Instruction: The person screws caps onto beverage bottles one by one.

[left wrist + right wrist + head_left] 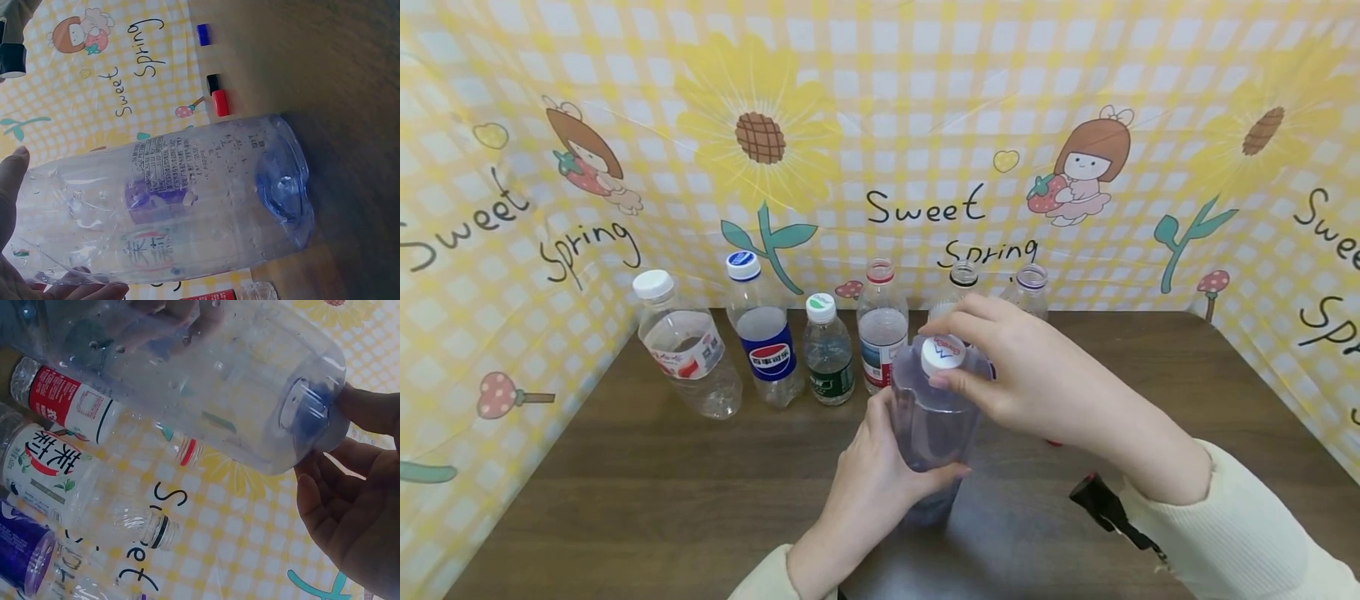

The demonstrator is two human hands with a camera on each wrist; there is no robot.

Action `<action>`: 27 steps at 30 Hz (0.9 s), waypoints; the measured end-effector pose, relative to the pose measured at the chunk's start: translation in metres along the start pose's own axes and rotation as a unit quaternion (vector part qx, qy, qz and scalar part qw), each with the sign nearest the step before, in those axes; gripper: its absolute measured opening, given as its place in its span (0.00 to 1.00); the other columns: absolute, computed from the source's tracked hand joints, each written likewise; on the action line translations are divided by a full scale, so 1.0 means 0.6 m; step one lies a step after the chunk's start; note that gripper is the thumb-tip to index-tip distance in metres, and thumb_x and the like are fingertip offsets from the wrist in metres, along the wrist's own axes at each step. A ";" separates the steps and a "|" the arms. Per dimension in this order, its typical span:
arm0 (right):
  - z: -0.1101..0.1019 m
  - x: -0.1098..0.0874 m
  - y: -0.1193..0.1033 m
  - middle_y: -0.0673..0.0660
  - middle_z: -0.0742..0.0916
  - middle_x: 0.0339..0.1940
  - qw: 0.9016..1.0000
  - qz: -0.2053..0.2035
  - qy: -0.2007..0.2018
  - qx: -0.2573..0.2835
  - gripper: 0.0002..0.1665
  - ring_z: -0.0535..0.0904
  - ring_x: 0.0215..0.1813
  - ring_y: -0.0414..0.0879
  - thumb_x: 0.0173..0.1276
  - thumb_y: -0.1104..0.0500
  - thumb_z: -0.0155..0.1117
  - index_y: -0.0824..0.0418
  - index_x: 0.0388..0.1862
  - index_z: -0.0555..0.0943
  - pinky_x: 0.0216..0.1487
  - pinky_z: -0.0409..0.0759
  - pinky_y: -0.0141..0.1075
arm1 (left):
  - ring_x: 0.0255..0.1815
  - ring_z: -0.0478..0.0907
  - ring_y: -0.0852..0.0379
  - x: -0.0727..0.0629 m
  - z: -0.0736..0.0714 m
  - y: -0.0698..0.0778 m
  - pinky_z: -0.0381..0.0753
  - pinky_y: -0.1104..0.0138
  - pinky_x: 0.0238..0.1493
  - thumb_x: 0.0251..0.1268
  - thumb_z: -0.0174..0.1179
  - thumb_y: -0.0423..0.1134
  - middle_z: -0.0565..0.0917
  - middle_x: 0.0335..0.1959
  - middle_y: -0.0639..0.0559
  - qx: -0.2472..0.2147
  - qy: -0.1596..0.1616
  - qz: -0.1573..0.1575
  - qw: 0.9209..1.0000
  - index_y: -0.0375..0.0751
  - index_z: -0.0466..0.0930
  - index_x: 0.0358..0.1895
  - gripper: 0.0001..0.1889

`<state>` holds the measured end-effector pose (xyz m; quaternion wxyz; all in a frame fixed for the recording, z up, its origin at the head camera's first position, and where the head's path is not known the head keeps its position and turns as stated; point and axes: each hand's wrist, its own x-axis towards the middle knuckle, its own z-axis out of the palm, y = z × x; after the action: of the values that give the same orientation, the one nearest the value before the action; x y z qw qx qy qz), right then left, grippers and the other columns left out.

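Observation:
A large clear plastic bottle [934, 433] stands upright, tilted slightly, before the person. The left hand [876, 471] grips its body, thumb across the near side and fingers round the far left. On its top, a white cap [942, 357] with red and blue print sits at the neck. From above, the right hand [1030, 362] pinches this cap between thumb and fingers; in the right wrist view the fingertips wrap the cap's edge. The bottle's blue-tinted base [284, 181] shows in the left wrist view, and its wall looks see-through with small drops.
Behind stand a white-capped bottle [688, 350], a blue-labelled cola bottle [767, 346], a small green-labelled bottle [827, 362], and uncapped bottles with red [881, 325], black [119, 515] and purple [1032, 279] neck rings. Loose blue [204, 34], black [213, 82] and red [220, 103] caps lie on the table.

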<state>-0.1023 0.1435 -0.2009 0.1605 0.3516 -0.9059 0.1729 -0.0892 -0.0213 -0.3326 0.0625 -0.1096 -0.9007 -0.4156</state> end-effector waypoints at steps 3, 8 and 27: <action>0.002 0.001 0.000 0.51 0.84 0.41 1.000 -0.003 0.008 -0.005 0.17 0.78 0.45 0.43 0.58 0.57 0.71 0.60 0.46 0.82 0.46 0.78 0.40 | 0.49 0.79 0.48 0.000 0.001 0.000 0.81 0.53 0.44 0.37 0.76 0.60 0.77 0.53 0.42 0.004 0.004 0.003 1.000 0.38 0.58 0.62 0.51; 0.003 0.000 -0.004 0.50 0.83 0.38 1.000 0.009 0.018 -0.010 0.16 0.78 0.41 0.42 0.56 0.59 0.72 0.58 0.44 0.82 0.42 0.78 0.39 | 0.49 0.79 0.48 -0.001 0.001 0.000 0.81 0.54 0.44 0.37 0.75 0.60 0.77 0.53 0.42 0.007 0.006 0.000 1.000 0.39 0.58 0.62 0.51; 0.004 -0.002 -0.002 0.50 0.84 0.38 0.999 0.019 0.034 0.001 0.19 0.78 0.40 0.42 0.54 0.57 0.74 0.58 0.45 0.82 0.42 0.79 0.39 | 0.50 0.79 0.47 -0.003 0.002 0.002 0.81 0.53 0.43 0.36 0.75 0.62 0.77 0.54 0.42 0.014 0.014 0.003 1.000 0.39 0.58 0.62 0.52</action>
<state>-0.1011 0.1424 -0.2035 0.1880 0.3285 -0.9062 0.1884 -0.0875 -0.0201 -0.3327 0.0779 -0.1060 -0.9052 -0.4041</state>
